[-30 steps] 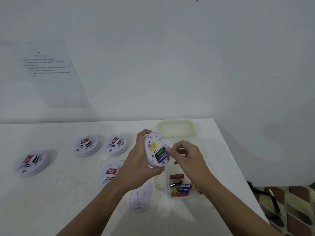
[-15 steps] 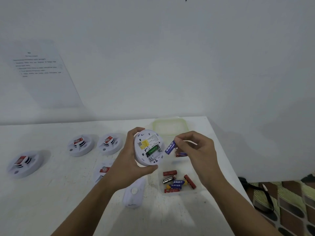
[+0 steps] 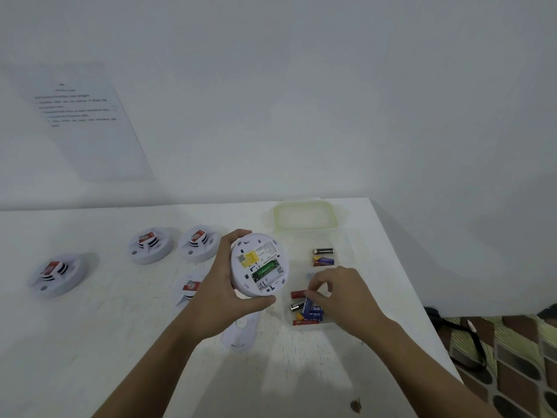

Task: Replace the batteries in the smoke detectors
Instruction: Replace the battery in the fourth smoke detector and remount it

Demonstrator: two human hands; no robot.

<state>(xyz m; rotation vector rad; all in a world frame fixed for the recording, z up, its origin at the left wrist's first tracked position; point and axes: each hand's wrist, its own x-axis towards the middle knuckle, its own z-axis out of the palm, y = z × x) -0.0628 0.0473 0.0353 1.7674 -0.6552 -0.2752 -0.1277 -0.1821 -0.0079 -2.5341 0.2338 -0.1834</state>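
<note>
Smoke detector [image 3: 260, 263] was up off the table [image 3: 90, 342], near frame centre, tilted with its back to the camera. One green battery [image 3: 265, 269] sat in the bay; the slot beside it showed white plastic. Left hand [image 3: 221, 292] was clamped round the rim, thumb underneath. At 4 o'clock, right hand [image 3: 346, 294] had its fingertips closed on a blue battery [image 3: 308, 307], low in the clear tub [image 3: 345, 242] among loose batteries [image 3: 304, 322]. Tub lid [image 3: 304, 217] lay at 1 o'clock and the back plate [image 3: 241, 334] at 6. Between 9 and 10 o'clock: near detector [image 3: 197, 243], middle detector [image 3: 150, 245], far detector [image 3: 58, 276]. Fourth detector [image 3: 190, 289] was partly hidden behind the left hand.
</note>
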